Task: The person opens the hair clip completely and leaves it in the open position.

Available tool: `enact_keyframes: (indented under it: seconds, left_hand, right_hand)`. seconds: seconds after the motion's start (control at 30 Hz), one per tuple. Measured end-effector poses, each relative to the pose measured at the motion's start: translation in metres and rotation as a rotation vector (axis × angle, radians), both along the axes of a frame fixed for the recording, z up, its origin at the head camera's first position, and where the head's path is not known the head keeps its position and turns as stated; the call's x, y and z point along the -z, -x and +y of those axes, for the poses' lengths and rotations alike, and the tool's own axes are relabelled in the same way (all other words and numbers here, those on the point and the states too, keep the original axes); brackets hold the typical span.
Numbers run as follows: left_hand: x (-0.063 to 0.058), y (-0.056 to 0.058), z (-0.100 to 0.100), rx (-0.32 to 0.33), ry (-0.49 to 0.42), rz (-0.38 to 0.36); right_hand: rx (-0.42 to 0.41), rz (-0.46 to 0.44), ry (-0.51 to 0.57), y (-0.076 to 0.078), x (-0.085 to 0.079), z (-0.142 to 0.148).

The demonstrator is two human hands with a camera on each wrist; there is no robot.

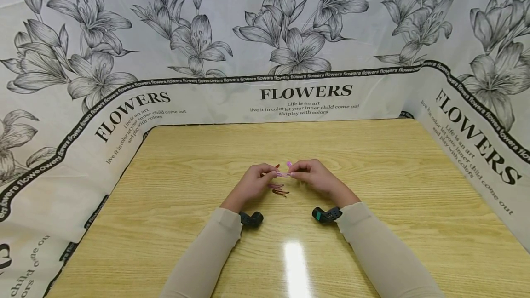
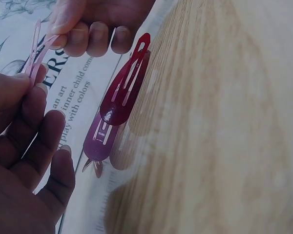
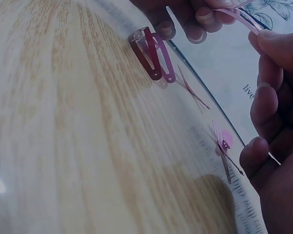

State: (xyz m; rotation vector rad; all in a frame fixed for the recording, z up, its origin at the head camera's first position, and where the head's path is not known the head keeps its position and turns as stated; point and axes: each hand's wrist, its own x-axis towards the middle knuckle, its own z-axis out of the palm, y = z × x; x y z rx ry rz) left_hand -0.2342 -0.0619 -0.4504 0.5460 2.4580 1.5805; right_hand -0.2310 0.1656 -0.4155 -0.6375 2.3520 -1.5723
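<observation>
Between the two hands a light pink snap hair clip (image 1: 283, 174) is held above the table, its two prongs spread apart in the left wrist view. My left hand (image 1: 253, 182) pinches one end of it with thumb and index finger. The other end is pinched by the thumb and fingers of my right hand (image 1: 316, 176). Below them lie a dark red hair clip (image 2: 121, 95) and a purple hair clip (image 2: 97, 142), the red one overlapping the purple in that view.
Beyond the hands, a reddish clip (image 1: 278, 166) and a bright pink piece (image 1: 289, 163) lie partly hidden by the fingers. A thin opened clip (image 3: 193, 92) shows in the right wrist view. Flower-printed cloth (image 1: 306, 98) borders the wooden table (image 1: 198, 151).
</observation>
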Motion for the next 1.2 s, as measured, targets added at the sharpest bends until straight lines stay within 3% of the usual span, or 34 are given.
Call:
enact_keyframes:
  seconds: [0.17,0.4,0.87,1.2]
  left_hand:
    - [0.001,0.002,-0.002,-0.009,0.058,0.023]
    - [0.002,0.002,-0.002,-0.023,0.104,0.033]
    - [0.000,0.000,-0.003,-0.072,0.149,0.065]
    - [0.000,0.001,-0.005,-0.103,0.175,0.078]
  right_hand:
    - [0.015,-0.012,-0.014,0.000,0.000,-0.001]
    - [0.026,0.012,-0.013,0.017,0.030,0.005]
    - [0.053,0.006,-0.083,0.020,0.032,0.000]
    - [0.088,0.084,-0.135,0.021,0.036,-0.005]
